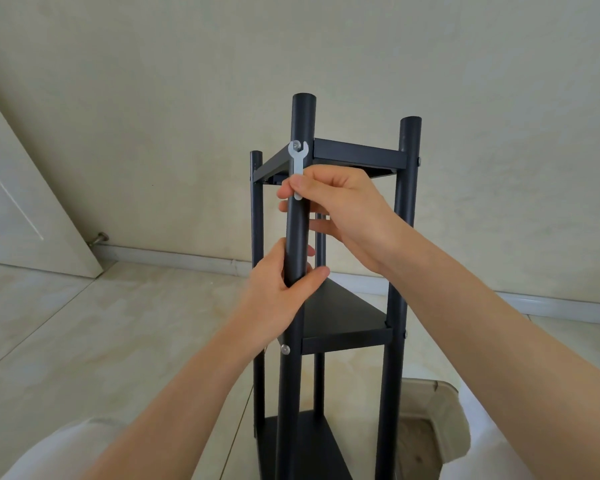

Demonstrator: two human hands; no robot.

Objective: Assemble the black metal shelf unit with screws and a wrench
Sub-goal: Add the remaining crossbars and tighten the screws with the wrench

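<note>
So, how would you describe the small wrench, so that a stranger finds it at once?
Find the black shelf unit and its nearest post. Near that post's top, the wrench sits on a screw, pinched by the right hand. It is flat and pale silver against black.

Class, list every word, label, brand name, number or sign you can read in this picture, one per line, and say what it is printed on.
None: no readable text appears anywhere.
The small flat wrench pinched in the right hand shows no legible marking.
The black shelf unit, including the post held by the left hand, carries no visible label.
The wall and door are blank.
</note>
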